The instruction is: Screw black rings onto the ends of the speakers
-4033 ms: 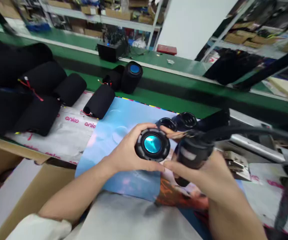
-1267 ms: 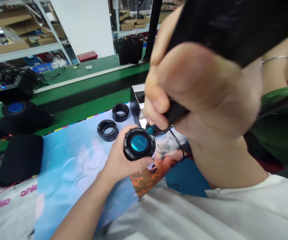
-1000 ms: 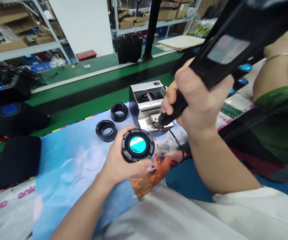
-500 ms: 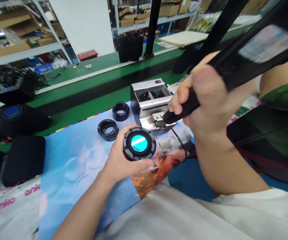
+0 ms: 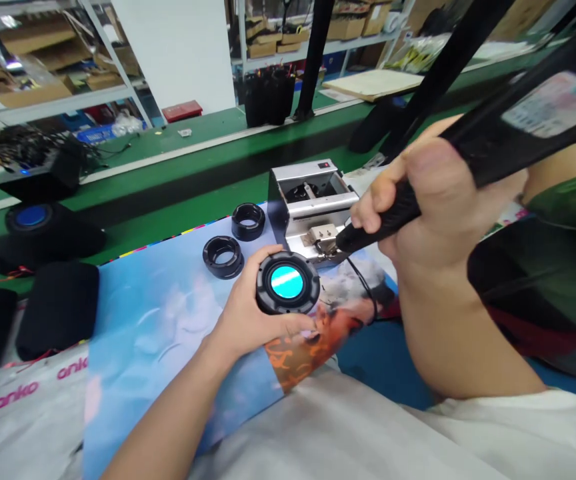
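At two o'clock from the left hand (image 5: 249, 312), which is curled round a black speaker (image 5: 288, 283), the right hand (image 5: 433, 200) grips a black driver (image 5: 491, 150) slanting from two o'clock down to eight, its tip close by the metal box (image 5: 318, 208).

The black tool (image 5: 493, 143) runs past the right edge, label (image 5: 553, 107) blurred.

Disc (image 5: 287, 282) mirror-glossy; rim (image 5: 312, 285) plastic-looking; tool (image 5: 498, 147) matt plastic; machine (image 5: 318, 205) smooth metal; sheet (image 5: 168, 320) smooth, paper-like.
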Demonstrator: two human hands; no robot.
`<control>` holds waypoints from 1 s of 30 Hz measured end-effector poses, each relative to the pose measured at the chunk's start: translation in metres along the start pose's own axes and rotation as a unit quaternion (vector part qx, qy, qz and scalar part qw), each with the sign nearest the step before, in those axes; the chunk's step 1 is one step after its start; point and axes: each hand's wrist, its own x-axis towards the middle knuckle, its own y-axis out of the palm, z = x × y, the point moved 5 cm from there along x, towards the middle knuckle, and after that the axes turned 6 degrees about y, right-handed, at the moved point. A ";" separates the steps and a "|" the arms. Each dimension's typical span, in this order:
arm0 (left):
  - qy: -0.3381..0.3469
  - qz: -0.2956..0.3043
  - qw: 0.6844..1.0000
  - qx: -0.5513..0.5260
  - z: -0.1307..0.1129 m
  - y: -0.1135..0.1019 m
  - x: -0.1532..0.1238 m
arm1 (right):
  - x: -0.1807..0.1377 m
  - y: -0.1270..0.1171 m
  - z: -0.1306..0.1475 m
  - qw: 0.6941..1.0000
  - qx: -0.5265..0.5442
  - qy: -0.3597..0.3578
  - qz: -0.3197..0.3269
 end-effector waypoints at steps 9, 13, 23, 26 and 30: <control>0.020 -0.005 1.000 -0.003 0.000 -0.002 0.000 | 0.000 -0.002 -0.026 0.999 -0.008 0.036 0.019; 0.032 -0.012 0.999 -0.001 -0.002 -0.002 0.001 | 0.002 -0.004 -0.026 0.998 -0.009 0.046 0.030; -0.021 -0.018 0.999 -0.017 0.005 -0.002 0.002 | 0.015 0.022 0.045 0.995 -0.007 0.068 0.069; -0.052 -0.021 0.998 -0.021 0.003 -0.001 0.004 | 0.015 0.046 0.073 0.975 0.039 0.050 0.211; -0.042 -0.009 0.999 -0.020 -0.004 0.001 0.007 | 0.003 0.073 0.086 0.958 0.051 0.018 0.282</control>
